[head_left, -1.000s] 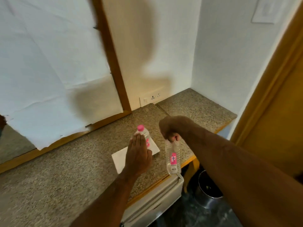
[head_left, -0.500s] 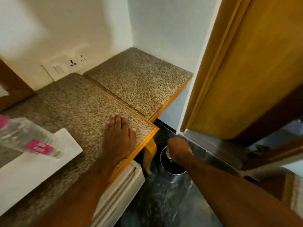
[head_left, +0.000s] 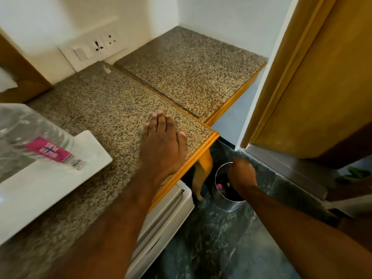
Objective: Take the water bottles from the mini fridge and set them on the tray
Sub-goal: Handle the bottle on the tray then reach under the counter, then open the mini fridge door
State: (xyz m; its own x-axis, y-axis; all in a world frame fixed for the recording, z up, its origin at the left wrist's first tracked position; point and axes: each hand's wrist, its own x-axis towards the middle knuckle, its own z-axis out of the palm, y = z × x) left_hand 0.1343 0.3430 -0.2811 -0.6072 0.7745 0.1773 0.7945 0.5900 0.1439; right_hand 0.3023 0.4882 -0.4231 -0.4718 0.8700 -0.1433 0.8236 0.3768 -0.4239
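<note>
The bottle (head_left: 38, 141) stands on the white tray (head_left: 60, 190), well left of the left hand (head_left: 163, 150), which lies flat and open on the counter (head_left: 100, 105). The bottle's long axis leans up-left. The right hand (head_left: 242, 176) reaches into the bin (head_left: 225, 204); its grip cannot be made out.

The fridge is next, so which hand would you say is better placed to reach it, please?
Probably the right hand: it is low at the bin, beside the fridge. The left hand lies flat on the counter.

Hotel-room minibar nook — speckled granite counter (head_left: 112, 101) with wood edging, white mini fridge (head_left: 169, 210) beneath, wall socket panel (head_left: 94, 48), steel waste bin (head_left: 227, 202), wooden door (head_left: 322, 77).
</note>
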